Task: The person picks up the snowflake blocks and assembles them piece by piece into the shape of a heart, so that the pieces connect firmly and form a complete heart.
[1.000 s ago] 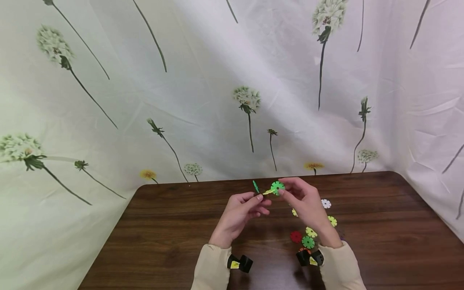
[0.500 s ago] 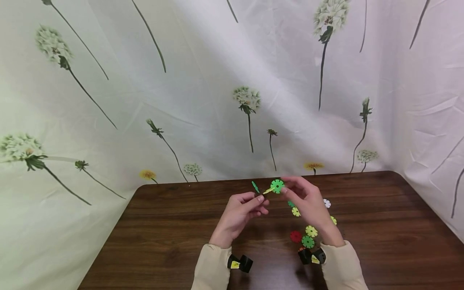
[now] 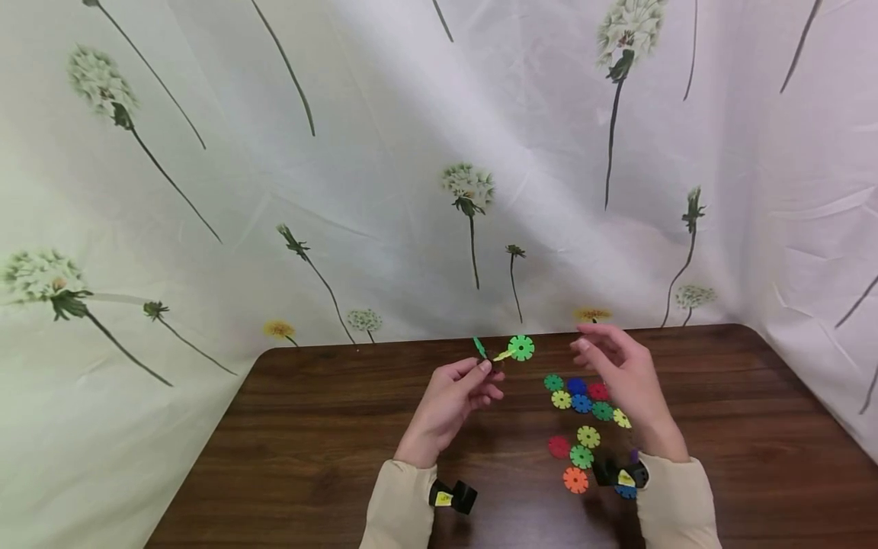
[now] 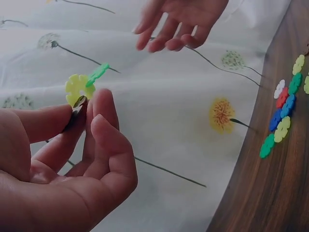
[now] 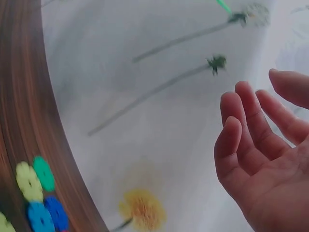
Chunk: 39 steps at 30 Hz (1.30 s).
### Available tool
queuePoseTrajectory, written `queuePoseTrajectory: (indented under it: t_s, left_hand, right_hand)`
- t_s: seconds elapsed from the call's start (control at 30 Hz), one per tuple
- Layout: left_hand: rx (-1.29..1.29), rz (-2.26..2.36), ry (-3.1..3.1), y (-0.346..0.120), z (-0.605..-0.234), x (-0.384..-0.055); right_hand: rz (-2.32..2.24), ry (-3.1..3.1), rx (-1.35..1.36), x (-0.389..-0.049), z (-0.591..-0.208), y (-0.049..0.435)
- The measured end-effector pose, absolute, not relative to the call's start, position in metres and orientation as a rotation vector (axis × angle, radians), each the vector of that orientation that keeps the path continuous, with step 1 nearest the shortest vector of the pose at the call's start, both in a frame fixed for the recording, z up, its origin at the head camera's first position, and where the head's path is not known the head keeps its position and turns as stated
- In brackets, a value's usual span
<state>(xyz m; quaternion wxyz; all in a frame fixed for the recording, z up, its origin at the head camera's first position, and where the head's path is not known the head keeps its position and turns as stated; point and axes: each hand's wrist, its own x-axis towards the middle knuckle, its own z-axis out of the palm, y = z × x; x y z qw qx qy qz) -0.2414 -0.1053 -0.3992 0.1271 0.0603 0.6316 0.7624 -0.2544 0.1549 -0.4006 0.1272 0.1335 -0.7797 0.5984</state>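
Observation:
My left hand is raised over the table and pinches a dark notched plastic disc between thumb and fingers. Slotted to that disc is a yellow disc, which bears a bright green disc at its outer end. Another green disc sticks up on the left of this small linked piece. To the right, apart from the piece, hovers my right hand. Its fingers are loosely bent and hold nothing, as the right wrist view of the hand shows.
Loose notched discs lie on the brown wooden table below and around my right forearm, among them a red disc, an orange disc and a blue disc. A dandelion-printed cloth hangs behind the table.
My right hand has let go of the bright green disc and drawn back to the right, uncovering several discs on the table. The left hand keeps its pinch, shifted slightly left.

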Motion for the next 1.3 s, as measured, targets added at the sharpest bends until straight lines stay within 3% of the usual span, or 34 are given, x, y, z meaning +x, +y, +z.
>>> queuePoseTrajectory:
  t_s: [0.27,0.63,0.93,1.3]
  left_hand:
    - [0.217,2.246,1.82,-0.104,-0.4,-0.242]
    - [0.189,2.283,1.786,-0.103,-0.399,-0.242]
    - [0.19,2.294,1.786,-0.105,-0.4,-0.241]
    - [0.2,2.296,1.794,-0.108,-0.399,-0.24]
  right_hand:
    - [1.68,-2.295,0.228,-0.256,-0.415,0.206]
    - [1.48,-2.797,0.053,-0.256,-0.46,0.268]
    - [1.457,-2.918,0.075,-0.257,-0.477,0.269]
    - [1.398,-2.967,0.29,-0.258,-0.484,0.259]
